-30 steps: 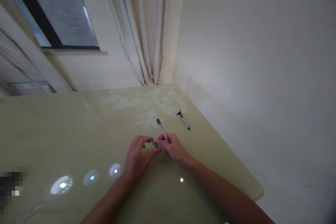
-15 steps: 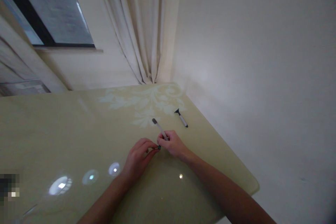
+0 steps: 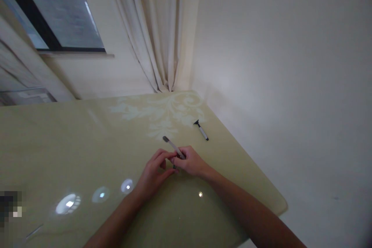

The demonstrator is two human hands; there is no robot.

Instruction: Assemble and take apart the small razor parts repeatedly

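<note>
My right hand [image 3: 190, 161] is closed around a slim white razor handle [image 3: 173, 146] whose grey end sticks out up and to the left. My left hand [image 3: 154, 172] meets it from the left, thumb and fingertips pinched on a small dark piece [image 3: 174, 166] at the handle's lower end. Both hands hover just above the pale yellow table [image 3: 72, 143]. A second razor [image 3: 201, 130] with a black head and white handle lies on the table beyond my right hand.
The table's right edge [image 3: 247, 162] runs diagonally close to a white wall. A cream curtain [image 3: 157, 27] hangs at the far corner beside a dark window [image 3: 58, 11]. Ceiling lights reflect on the glossy top at the near left.
The razor handle has tilted further left, its grey end lower. My left fingers stayed pinched at its lower end while both hands held roughly the same place.
</note>
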